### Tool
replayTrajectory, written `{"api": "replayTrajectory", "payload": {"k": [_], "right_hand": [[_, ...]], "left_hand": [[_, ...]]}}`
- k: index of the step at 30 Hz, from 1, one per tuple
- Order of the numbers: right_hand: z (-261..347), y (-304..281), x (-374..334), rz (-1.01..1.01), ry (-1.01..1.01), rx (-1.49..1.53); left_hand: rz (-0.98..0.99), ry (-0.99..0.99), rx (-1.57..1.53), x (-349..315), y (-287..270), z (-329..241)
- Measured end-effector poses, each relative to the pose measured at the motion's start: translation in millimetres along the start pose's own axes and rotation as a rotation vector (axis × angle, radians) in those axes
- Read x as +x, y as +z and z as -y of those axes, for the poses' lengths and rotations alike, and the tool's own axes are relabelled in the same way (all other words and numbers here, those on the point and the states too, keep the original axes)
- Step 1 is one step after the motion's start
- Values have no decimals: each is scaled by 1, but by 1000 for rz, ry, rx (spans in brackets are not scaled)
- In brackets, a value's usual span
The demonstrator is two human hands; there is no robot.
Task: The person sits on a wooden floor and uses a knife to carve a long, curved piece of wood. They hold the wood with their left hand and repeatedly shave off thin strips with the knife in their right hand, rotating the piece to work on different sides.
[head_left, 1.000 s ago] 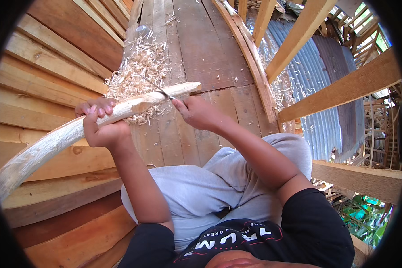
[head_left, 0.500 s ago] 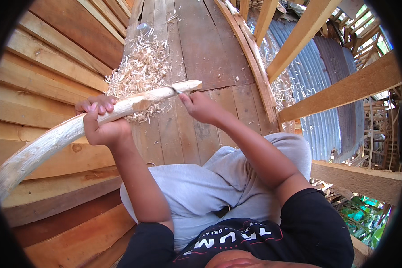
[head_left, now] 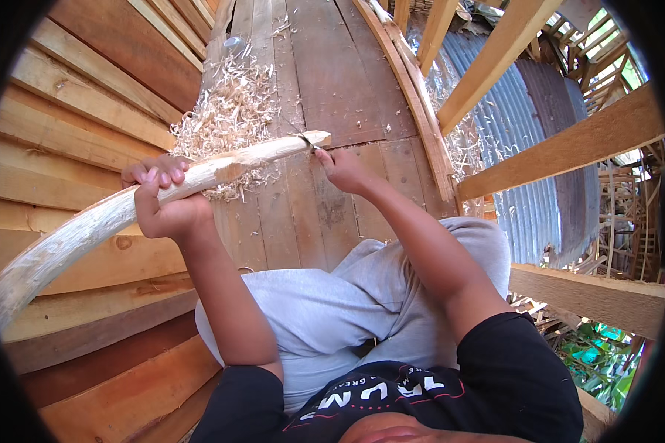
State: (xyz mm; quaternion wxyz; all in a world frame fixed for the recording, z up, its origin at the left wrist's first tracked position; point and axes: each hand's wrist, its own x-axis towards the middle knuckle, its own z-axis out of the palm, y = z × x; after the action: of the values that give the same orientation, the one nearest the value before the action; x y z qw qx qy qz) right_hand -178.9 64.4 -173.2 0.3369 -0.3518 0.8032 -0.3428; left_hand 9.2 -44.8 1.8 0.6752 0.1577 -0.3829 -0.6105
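Note:
A long, pale, peeled wooden pole (head_left: 66, 238) slants up from the lower left to a shaved tip at the middle of the view. My left hand (head_left: 166, 193) is wrapped round the pole below its carved section. Close to the tip, my right hand (head_left: 341, 170) is closed on the handle of a knife (head_left: 308, 143). Its dark, thin blade lies across the pole's shaved end, with most of the handle hidden in my fist.
Curly wood shavings (head_left: 233, 103) lie heaped on the plank floor (head_left: 340, 66) beyond the pole. A plank wall (head_left: 74, 125) rises at my left. To the right stand wooden rails (head_left: 561, 148), with corrugated metal sheets (head_left: 524, 140) below. A small clear object (head_left: 234, 46) sits past the shavings.
My right hand and the knife have slid a little to the right along the pole, toward its tip. My left hand keeps its hold.

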Motion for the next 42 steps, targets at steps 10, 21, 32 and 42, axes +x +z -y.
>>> {"api": "replayTrajectory", "payload": {"k": [10, 21, 32, 42], "right_hand": [[52, -14, -28, 54, -87, -103], [46, -10, -26, 83, -97, -95], [-5, 0, 0, -29, -16, -97], [-47, -6, 22, -52, -11, -154]], "left_hand": [[11, -1, -6, 3, -5, -4], [48, -1, -13, 3, -9, -4], [86, -26, -9, 2, -6, -4], [589, -18, -58, 11, -11, -7]]}}
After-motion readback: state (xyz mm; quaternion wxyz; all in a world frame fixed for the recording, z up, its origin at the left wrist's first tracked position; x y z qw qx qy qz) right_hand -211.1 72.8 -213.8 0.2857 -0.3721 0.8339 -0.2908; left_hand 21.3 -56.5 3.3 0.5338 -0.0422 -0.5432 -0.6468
